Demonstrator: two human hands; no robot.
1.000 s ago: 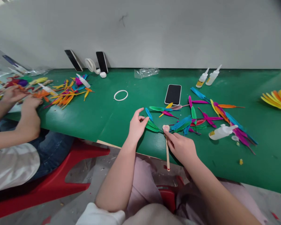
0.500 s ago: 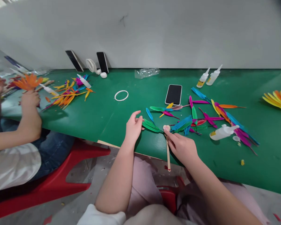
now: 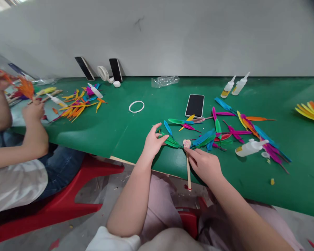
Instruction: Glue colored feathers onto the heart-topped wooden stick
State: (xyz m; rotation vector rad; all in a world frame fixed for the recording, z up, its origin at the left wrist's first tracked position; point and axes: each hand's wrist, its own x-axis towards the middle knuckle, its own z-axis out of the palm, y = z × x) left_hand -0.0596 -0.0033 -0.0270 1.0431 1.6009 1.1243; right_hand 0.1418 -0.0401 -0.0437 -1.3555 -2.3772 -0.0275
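Green feathers [image 3: 172, 142] against a heart-topped stick [image 3: 188, 170]

Through the head camera I have both bare hands over the near side of the table [image 3: 110, 129]. The green feathers lie between them, left of the stick's heart-shaped head [image 3: 186, 143], their thin stems meeting it just below the heart. The left hand [image 3: 153, 143] has its thumb over the feathers' broad outer ends and its forefinger raised apart; I cannot tell whether the other fingers pinch from beneath. At the right hand [image 3: 205, 164] the fingers are bunched together, forefinger tip on the stems; the thumb is mostly tucked away, so I cannot tell whether they clamp or only press.

I judge the feathers nearly weightless and soft, easily creased or split, so I would take them by the stems, which should be stiffest. The stick looks light and rigid; its bare shaft, reaching past the near edge, seems the safest hold. Blue feathers [image 3: 204, 137] sit just right of the heart, and a white bottle [image 3: 247, 149] lies on its side farther right.
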